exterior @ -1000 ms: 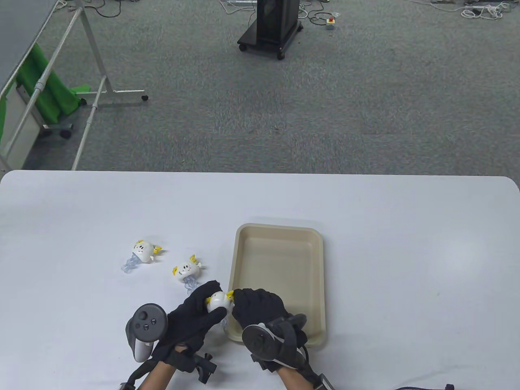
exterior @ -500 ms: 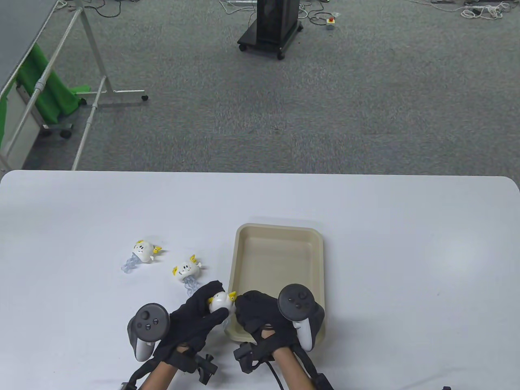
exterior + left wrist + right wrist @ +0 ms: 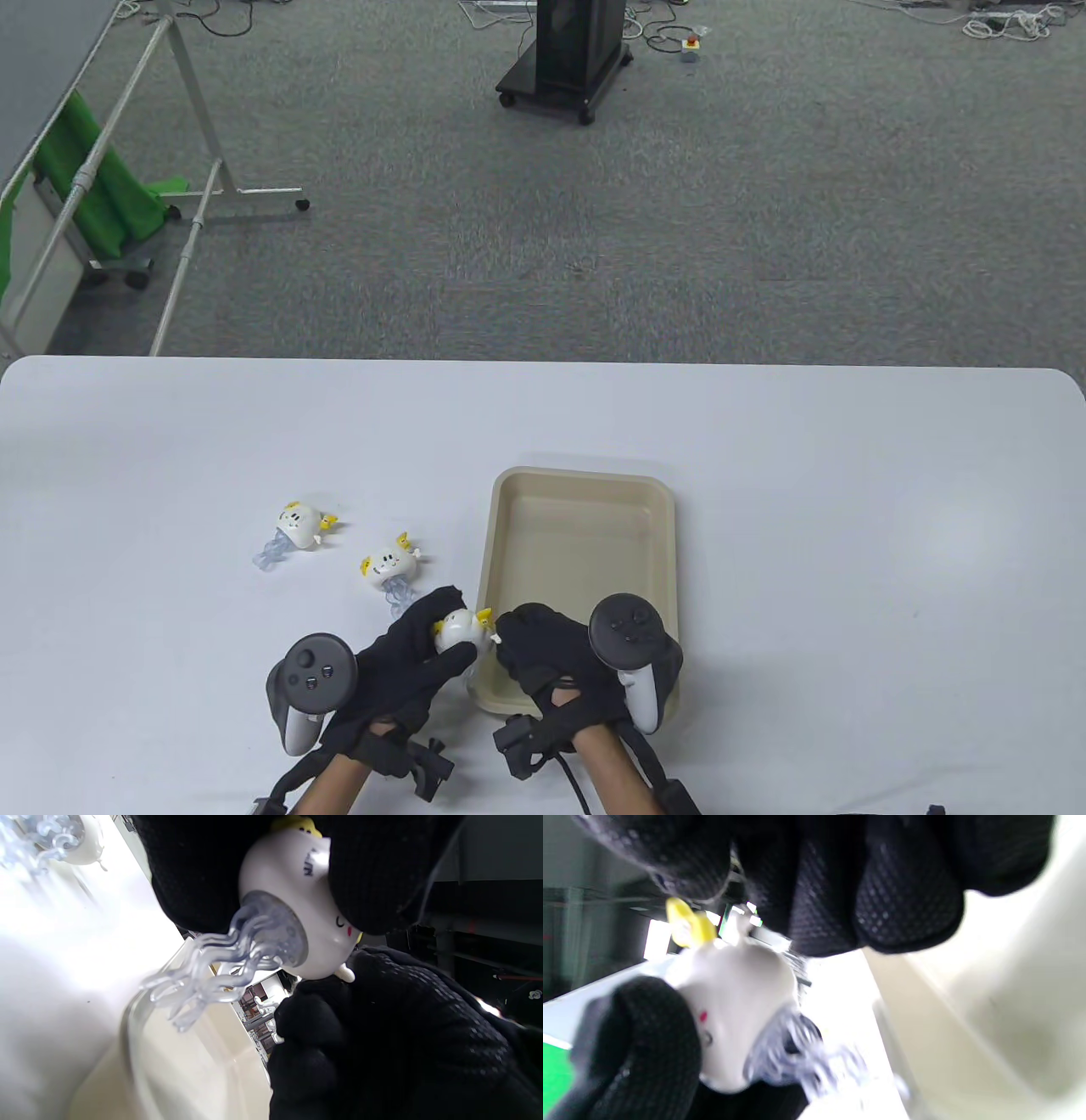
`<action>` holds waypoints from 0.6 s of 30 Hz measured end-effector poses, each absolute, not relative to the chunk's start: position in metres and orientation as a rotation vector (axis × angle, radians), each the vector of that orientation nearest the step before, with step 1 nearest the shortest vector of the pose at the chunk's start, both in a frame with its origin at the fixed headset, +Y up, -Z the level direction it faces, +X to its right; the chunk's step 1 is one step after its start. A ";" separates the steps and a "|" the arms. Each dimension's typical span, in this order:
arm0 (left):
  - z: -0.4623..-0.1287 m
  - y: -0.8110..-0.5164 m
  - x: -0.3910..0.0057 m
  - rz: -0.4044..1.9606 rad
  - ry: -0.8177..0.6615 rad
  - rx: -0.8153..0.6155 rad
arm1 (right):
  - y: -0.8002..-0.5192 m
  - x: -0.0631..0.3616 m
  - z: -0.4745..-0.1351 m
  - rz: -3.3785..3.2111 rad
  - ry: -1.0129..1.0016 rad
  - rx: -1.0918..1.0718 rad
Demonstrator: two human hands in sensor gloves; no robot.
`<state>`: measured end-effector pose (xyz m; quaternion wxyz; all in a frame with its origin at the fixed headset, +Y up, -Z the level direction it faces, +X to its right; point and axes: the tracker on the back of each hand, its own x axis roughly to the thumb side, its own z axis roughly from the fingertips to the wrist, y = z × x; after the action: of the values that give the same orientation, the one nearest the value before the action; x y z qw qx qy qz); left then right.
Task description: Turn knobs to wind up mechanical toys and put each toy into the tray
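Observation:
My left hand [image 3: 428, 637] grips a white jellyfish toy [image 3: 458, 630] with yellow fins just left of the beige tray's [image 3: 670, 526] near-left corner. In the left wrist view the toy [image 3: 297, 878] shows clear wavy tentacles [image 3: 212, 976] hanging over the tray rim [image 3: 140, 1014]. My right hand [image 3: 519, 635] has curled fingers pinching at the small white knob [image 3: 345, 974] on the toy's side. The right wrist view shows the toy [image 3: 734, 997] blurred beside the tray wall [image 3: 988, 1018]. Two more jellyfish toys [image 3: 301, 522] [image 3: 392, 563] lie on the table to the left.
The tray holds nothing and lies mid-table on the white table [image 3: 848, 552]. Beyond the far table edge is grey carpet with a black wheeled stand [image 3: 567, 59] and a white frame with green cloth [image 3: 102, 195].
My right hand rolled over at the toy's knob: its tracker swung from below the hand to its right side. It then edged slightly right. The left hand and toy stayed put.

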<state>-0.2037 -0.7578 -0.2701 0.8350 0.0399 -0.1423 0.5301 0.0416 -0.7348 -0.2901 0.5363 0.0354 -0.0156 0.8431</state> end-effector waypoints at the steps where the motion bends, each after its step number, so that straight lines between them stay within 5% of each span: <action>1: -0.270 -0.758 -0.204 1.121 -0.303 0.087 | -0.731 0.042 -0.287 2.055 -0.064 0.135; 9: -0.269 -0.758 -0.207 1.132 -0.294 0.104 | -0.715 0.018 -0.266 2.471 -0.253 0.506; 18: -0.268 -0.758 -0.210 1.157 -0.288 0.114 | -0.714 -0.002 -0.256 2.659 -0.462 0.583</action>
<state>-0.2097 -0.7579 -0.2681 0.8261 0.0535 -0.1356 0.5444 -0.0019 -0.7141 -0.2560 0.1891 0.2072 -0.1643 0.9457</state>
